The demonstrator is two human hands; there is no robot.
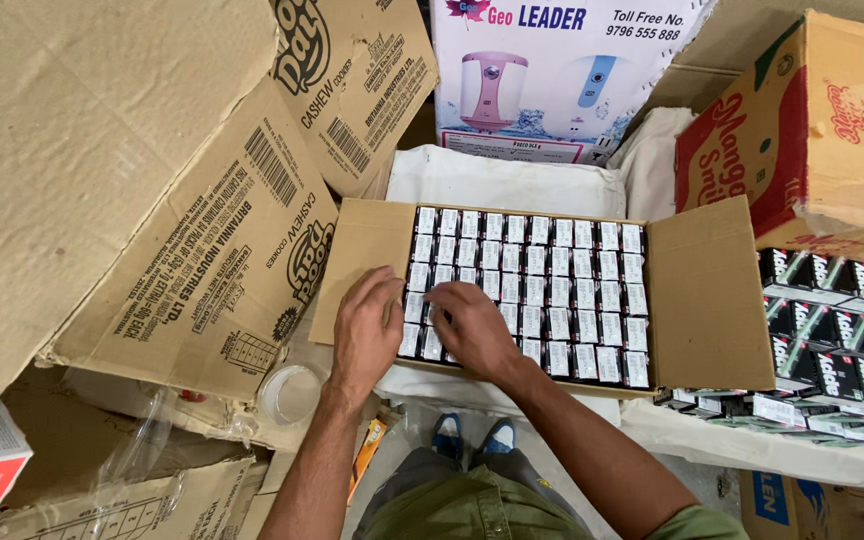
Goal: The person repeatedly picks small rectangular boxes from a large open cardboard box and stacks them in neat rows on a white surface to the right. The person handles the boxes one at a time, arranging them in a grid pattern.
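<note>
I have both hands down in the near left corner of the open cardboard carton point(702, 300), pressing on the small black-and-white boxes point(552, 290) packed there in tight upright rows. My left hand point(364, 335) rests half on the carton's left flap, its fingers spread flat over the end column of boxes, gripping nothing. My right hand point(472, 328) lies just beside it with fingers curled down onto the tops; whether they pinch one box or only push, I cannot tell. To do this well, I judge I should press evenly with flat fingers, so each box sits level with its neighbours and no row buckles. The boxes are small, all alike, with white labels facing up, and they fill the carton from the far wall to the near one. More of the same boxes point(832, 330) lie stacked to the right.
</note>
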